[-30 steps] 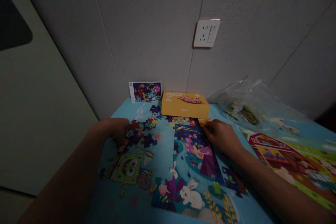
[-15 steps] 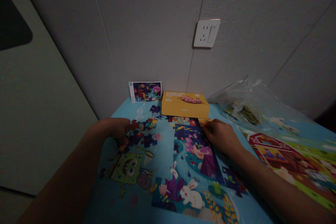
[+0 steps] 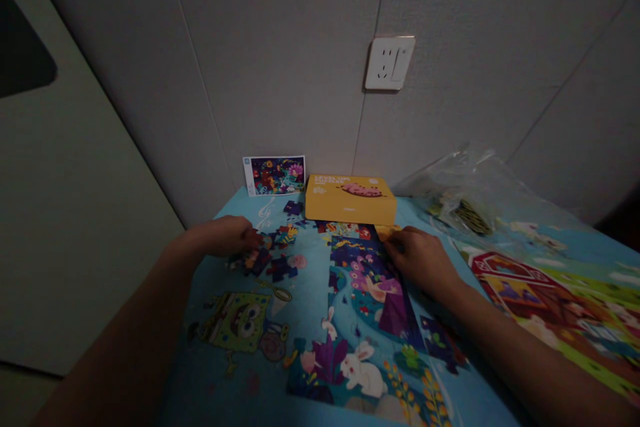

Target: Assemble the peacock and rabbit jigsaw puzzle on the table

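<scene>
at the far left of the work, the left hand (image 3: 227, 235) reaches down onto a cluster of loose puzzle pieces (image 3: 280, 269), its fingers bent and bunched close together; whether they pinch a piece, i cannot tell. these pieces, dark blue, red and orange, lie spread on the blue cloth (image 3: 307, 303) and run up towards the yellow box; by the look of them, they are the bulk of what is left to place. behind them a small picture card (image 3: 277, 175) leans against the wall, probably the guide. next, the yellow box (image 3: 350, 200) sits against the wall, and just in front of it a narrow strip with fish (image 3: 345, 230) lies along the top of the work. below that is the joined section (image 3: 367, 307), with rabbits and purple plants, a sizeable part done; its left side is jagged and looks unfinished. the right hand (image 3: 417, 257) rests at its upper right, thumb and fingers nearly together at an orange piece (image 3: 385, 232); touching it, it seems, though a grip i cannot confirm. beside that forearm lie a few more dark pieces (image 3: 443, 343), apart from the section and apparently not yet fitted
</scene>
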